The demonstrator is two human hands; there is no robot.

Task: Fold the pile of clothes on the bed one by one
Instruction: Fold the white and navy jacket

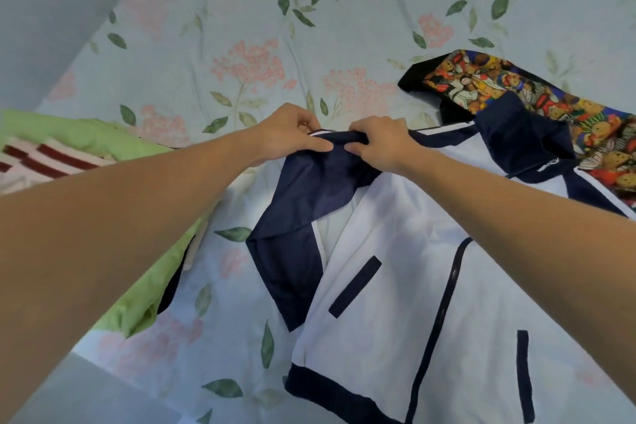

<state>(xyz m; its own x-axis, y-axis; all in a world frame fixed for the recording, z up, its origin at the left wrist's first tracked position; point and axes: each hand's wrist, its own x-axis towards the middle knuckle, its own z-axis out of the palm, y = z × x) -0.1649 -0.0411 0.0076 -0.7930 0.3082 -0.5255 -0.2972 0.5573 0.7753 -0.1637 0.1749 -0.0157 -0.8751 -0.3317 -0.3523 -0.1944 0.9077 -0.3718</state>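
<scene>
Reaching forward over the bed (241,27) with both bare forearms, converging toward mid-bed. Lying face-up across the near right part of the bed: white and navy jacket (413,286), zipper closed, hem toward the near edge, collar end toward the far right. Resting on top of the jacket's upper left area: navy sleeve (303,217), bent back on itself with its cuff end raised between the two hands.

Left hand (289,134): knuckles up, fingers curled, thumb lying along the near side of the sleeve end; grip closed, pinching the navy cuff fabric. Right hand (382,141): just beside the left, almost touching it, fingers curled over the far edge of the same cuff, thumb pressing on the near side; grip closed on the navy sleeve fabric.

Sitting at the left edge of the bed, partly under the left forearm: green garment (103,144) with a red-and-white striped garment (44,158) lying on it. Lying toward the right edge, beyond the jacket's collar and partly under it: multicoloured patterned garment (516,89) with black trim. Covering the bed: pale floral sheet.
</scene>
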